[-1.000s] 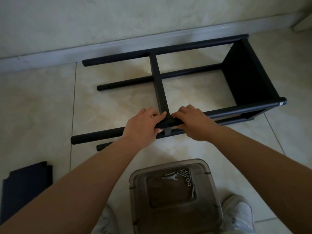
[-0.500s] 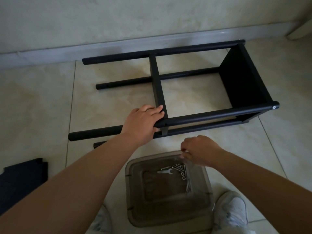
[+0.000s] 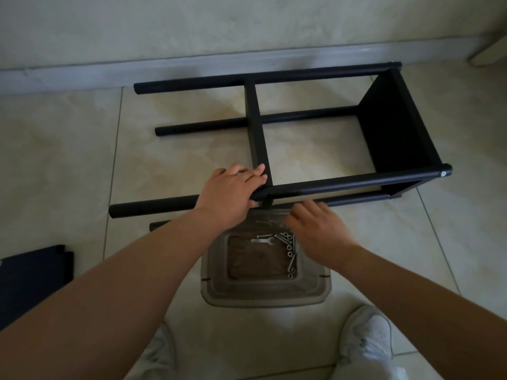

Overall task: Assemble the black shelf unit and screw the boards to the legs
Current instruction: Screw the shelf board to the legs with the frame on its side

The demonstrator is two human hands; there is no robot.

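The black shelf unit (image 3: 329, 185) lies on its side on the tiled floor, with one board (image 3: 395, 133) fixed at its right end and a middle board (image 3: 258, 133) seen edge-on. My left hand (image 3: 227, 196) grips the near upper leg just left of the middle board. My right hand (image 3: 315, 229) hovers, fingers spread, over the far right corner of a clear plastic tray (image 3: 263, 292). Several silver screws (image 3: 290, 250) and a small wrench (image 3: 260, 240) lie in the tray. Nothing shows in the right hand.
A loose dark board (image 3: 30, 281) lies on the floor at the left edge. The wall's skirting (image 3: 192, 69) runs just behind the shelf. My two white shoes (image 3: 367, 335) stand on either side of the tray's near end.
My right hand left the shelf leg and came back over the tray, where it has now spread its fingers near the screws. My left hand has kept its grip on the leg.
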